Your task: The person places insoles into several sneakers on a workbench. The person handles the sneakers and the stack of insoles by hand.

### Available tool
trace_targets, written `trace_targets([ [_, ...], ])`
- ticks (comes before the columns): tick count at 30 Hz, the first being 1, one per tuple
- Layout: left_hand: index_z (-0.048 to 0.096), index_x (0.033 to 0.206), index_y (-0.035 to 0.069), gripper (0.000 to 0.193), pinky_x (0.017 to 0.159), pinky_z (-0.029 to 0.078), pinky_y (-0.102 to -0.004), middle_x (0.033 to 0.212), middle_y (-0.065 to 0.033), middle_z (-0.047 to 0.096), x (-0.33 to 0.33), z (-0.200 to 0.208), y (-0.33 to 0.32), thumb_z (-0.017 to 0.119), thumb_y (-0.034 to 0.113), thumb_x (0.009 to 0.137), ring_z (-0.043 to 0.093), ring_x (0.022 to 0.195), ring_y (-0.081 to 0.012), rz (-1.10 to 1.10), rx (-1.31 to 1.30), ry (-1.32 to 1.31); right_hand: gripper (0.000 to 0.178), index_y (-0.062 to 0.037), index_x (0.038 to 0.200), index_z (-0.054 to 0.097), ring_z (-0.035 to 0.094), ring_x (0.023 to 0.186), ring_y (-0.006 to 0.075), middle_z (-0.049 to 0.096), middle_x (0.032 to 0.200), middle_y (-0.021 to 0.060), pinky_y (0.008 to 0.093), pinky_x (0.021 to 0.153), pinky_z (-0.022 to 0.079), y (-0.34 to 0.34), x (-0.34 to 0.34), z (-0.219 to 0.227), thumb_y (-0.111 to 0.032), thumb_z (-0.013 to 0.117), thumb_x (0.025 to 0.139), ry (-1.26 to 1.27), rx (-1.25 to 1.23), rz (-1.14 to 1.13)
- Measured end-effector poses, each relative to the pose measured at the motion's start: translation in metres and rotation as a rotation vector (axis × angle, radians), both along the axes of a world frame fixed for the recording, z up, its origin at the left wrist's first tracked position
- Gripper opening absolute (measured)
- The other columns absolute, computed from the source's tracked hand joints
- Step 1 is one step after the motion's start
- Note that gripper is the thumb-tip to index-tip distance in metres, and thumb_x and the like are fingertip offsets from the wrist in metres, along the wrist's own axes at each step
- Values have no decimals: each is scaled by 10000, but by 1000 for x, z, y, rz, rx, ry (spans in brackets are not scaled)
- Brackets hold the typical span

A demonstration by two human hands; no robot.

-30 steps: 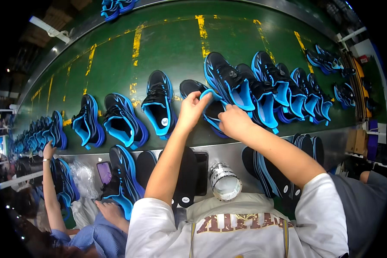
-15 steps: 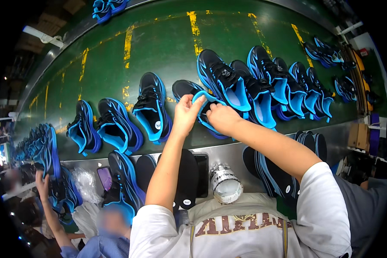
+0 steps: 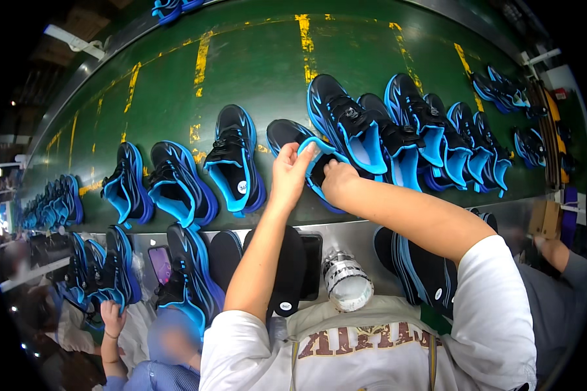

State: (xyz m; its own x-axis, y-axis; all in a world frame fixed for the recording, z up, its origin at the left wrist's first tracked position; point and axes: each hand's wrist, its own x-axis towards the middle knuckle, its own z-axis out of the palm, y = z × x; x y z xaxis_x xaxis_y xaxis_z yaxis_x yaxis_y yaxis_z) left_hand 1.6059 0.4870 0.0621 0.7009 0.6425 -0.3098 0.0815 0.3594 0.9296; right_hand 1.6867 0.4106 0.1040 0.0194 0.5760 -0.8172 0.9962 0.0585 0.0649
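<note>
A black sneaker (image 3: 285, 132) with blue trim lies on the green work surface, toe pointing up and left. My left hand (image 3: 291, 174) pinches the blue collar at its opening between thumb and fingers. Close beside it, my right hand (image 3: 338, 182) is closed, fingers bent down into the shoe's opening; the shoe hides its fingertips. To the left lies a similar sneaker (image 3: 231, 146) with a round white sticker inside. Against the right side of the held shoe rests another sneaker (image 3: 336, 111), with more shoes in a row beyond.
Along the metal ledge (image 3: 352, 233) are black insoles (image 3: 285, 267), a dark phone-like slab (image 3: 312, 260), a clear jar (image 3: 347, 283) and a purple phone (image 3: 160, 264). At lower left, a co-worker's hand (image 3: 113, 318) touches a sneaker. Black-and-blue striped pieces (image 3: 411, 260) stand at right.
My right hand's fingers have turned further down into the shoe, while my left hand keeps the collar. The co-worker's hand at left has come down toward the ledge with a sneaker. The view has shifted slightly.
</note>
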Motion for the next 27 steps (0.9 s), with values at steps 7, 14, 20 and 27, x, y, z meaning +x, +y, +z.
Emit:
trace_targets([
  [7,541,957,-46,316,584,431,-303,771,-130,565,9,-18,-25,623,217,803,523,622,-220,248,650,-48,409,-33,1161,520,392,1199,289,388,1308,195,371,944,371,14,16,-27,-200,538,788,500,178,-512],
  [14,528,980,-29,285,610,437,-329,754,-141,568,0,-12,-23,617,159,786,548,647,-271,112,876,-13,346,-9,1089,534,457,1117,301,455,1207,209,374,937,373,36,15,-66,-182,501,791,561,403,-650],
  [20,530,973,-28,278,618,433,-352,784,-148,581,-2,-11,-15,613,153,778,563,675,-305,86,1097,23,305,-11,1036,556,477,1076,301,486,1144,209,375,926,377,46,11,-68,-176,495,787,486,399,-620],
  [27,523,991,-34,348,552,380,-349,724,-127,547,0,-8,-24,633,196,755,506,597,-295,84,1267,47,265,-12,974,582,499,1028,302,522,1070,208,376,912,382,40,18,-61,-170,488,783,473,395,-587],
])
